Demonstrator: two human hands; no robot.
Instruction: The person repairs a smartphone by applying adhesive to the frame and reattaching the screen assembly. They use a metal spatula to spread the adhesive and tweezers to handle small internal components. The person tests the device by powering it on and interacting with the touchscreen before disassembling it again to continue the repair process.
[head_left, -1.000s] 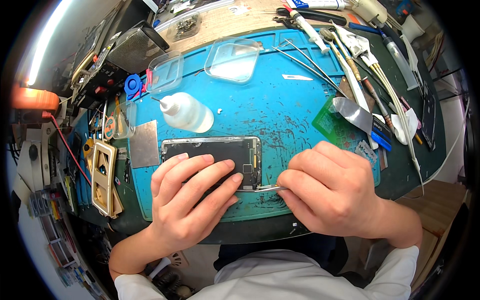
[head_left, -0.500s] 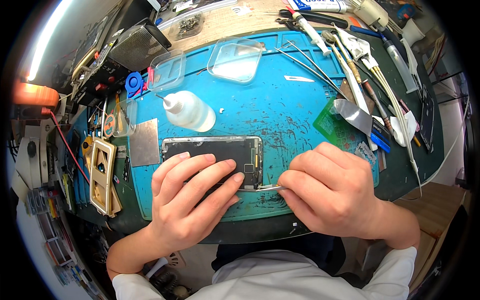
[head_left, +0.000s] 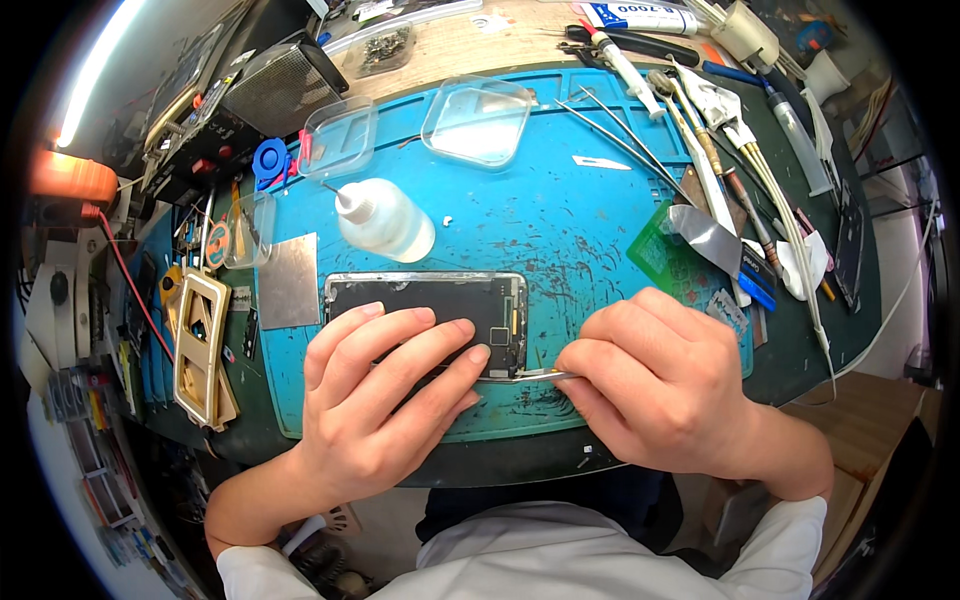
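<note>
Flat on the blue work mat (head_left: 560, 220) lies an opened phone (head_left: 425, 305), dark inside with a thin silver frame around it. The left hand (head_left: 375, 400) presses on it with fingers spread. The right hand (head_left: 655, 385) is closed on a thin metal tool (head_left: 535, 376), whose tip touches the phone's lower right edge. A white squeeze bottle (head_left: 385, 220) lies just behind it.

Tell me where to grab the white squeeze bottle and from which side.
Grip the squeeze bottle around its wide round body, coming from above. It lies on its side on the blue mat, thin nozzle pointing upper left; the body is the broad part, with bare mat beside it.
</note>
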